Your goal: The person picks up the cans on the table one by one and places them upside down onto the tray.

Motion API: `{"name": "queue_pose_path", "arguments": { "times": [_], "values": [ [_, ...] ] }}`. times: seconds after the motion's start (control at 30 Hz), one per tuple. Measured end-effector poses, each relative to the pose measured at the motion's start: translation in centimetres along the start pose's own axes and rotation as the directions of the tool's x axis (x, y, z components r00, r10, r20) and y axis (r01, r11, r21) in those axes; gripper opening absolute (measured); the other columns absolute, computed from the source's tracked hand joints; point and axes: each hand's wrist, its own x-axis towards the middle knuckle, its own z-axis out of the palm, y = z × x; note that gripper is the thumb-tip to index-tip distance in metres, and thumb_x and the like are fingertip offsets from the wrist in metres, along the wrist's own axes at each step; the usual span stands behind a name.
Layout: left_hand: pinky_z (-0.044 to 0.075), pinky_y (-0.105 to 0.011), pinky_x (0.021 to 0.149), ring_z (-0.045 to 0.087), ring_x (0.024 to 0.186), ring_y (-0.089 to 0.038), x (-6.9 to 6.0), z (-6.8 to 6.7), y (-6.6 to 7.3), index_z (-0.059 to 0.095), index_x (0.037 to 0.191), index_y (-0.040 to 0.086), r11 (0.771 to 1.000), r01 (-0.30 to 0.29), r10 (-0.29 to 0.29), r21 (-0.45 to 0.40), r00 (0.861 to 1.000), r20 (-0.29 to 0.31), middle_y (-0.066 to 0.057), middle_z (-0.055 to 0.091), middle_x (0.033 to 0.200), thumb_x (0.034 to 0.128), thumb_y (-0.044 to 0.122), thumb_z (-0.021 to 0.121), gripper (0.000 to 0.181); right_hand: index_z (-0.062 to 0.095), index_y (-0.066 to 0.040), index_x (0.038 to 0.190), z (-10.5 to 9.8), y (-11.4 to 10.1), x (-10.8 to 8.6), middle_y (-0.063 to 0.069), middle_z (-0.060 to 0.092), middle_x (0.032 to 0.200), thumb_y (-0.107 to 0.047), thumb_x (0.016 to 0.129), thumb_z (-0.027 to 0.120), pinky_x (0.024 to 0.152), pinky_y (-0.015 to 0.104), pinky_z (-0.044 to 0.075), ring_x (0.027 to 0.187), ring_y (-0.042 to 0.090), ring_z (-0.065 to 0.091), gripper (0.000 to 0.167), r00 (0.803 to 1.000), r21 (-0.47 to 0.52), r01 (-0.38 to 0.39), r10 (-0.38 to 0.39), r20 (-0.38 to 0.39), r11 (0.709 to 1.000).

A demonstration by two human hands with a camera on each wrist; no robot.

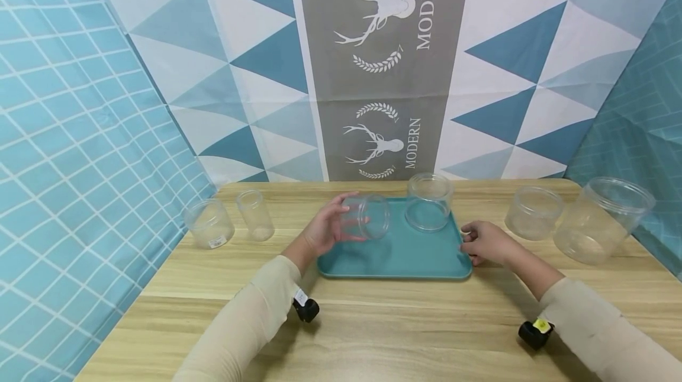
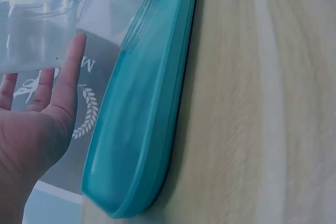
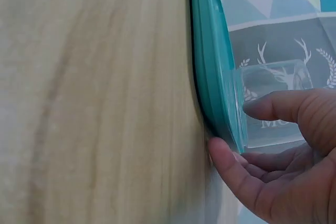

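Observation:
My left hand [image 1: 326,229] grips a clear plastic jar [image 1: 375,216] on its side above the tray, its ringed mouth turned to the right. In the left wrist view, fingers spread along the jar [image 2: 37,30]; the thumb is hidden. My right hand [image 1: 487,242] holds the right edge of the teal tray [image 1: 405,257]. Seen from the right wrist, one digit touches the tray's outer side [image 3: 212,72], another reaches over the rim and the rest curl. A second clear jar [image 1: 428,204] stands on the tray's back right, wide ring downward.
On the left of the wooden table [image 1: 415,334] stand a short clear jar [image 1: 210,225] with a label and a narrow one [image 1: 256,216]. To the right are a low clear jar [image 1: 534,213] and a large one [image 1: 602,222]. A patterned cloth backdrop [image 1: 373,86] rises behind.

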Motion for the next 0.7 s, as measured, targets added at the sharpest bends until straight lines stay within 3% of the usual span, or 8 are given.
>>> {"name": "queue_pose_path", "arguments": {
  "times": [0.2, 0.33, 0.53, 0.7],
  "values": [
    [0.056, -0.054, 0.076, 0.056, 0.116, -0.038, 0.5, -0.5, 0.3, 0.045, 0.14, 0.013, 0.998, 0.015, -0.012, 0.059, 0.999, -0.047, -0.017, 0.044, 0.141, 0.0928, 0.014, 0.044, 0.047, 0.025, 0.027, 0.135, -0.1, 0.0, 0.2, 0.018, 0.051, 0.098, -0.002, 0.088, 0.059, 0.064, 0.036, 0.057, 0.075, 0.019, 0.055, 0.065, 0.996, 0.134, -0.079, 0.073, 0.052, 0.988],
    [0.056, -0.053, 0.076, 0.06, 0.106, -0.029, 0.8, -0.7, 0.5, 0.041, 0.144, 0.009, 0.996, 0.031, -0.025, 0.089, 0.997, -0.07, -0.02, 0.04, 0.143, 0.0929, 0.011, 0.045, 0.051, 0.026, 0.025, 0.136, 0.0, -0.1, 0.3, 0.017, 0.048, 0.098, 0.005, 0.083, 0.061, 0.062, 0.036, 0.058, 0.072, 0.019, 0.056, 0.067, 0.993, 0.167, -0.119, 0.114, 0.037, 0.979],
    [0.056, -0.054, 0.077, 0.057, 0.107, -0.031, 1.2, -0.8, 1.1, 0.039, 0.146, 0.007, 0.99, 0.058, -0.042, 0.132, 0.991, -0.125, -0.019, 0.041, 0.14, 0.0931, 0.007, 0.049, 0.054, 0.03, 0.024, 0.134, 0.2, -0.1, 0.3, 0.019, 0.05, 0.098, 0.015, 0.078, 0.06, 0.062, 0.037, 0.058, 0.074, 0.021, 0.059, 0.065, 0.994, 0.153, -0.105, 0.103, 0.022, 0.983],
    [0.05, -0.062, 0.083, 0.049, 0.116, -0.041, 1.7, -0.8, 1.6, 0.043, 0.144, 0.007, 0.981, 0.048, -0.024, 0.186, 0.991, -0.131, -0.02, 0.045, 0.134, 0.0924, 0.005, 0.052, 0.052, 0.031, 0.025, 0.133, 0.2, -0.2, 0.3, 0.018, 0.05, 0.095, 0.017, 0.076, 0.059, 0.06, 0.036, 0.058, 0.071, 0.02, 0.058, 0.065, 0.996, 0.158, -0.091, 0.089, 0.02, 0.983]
  ]
}}
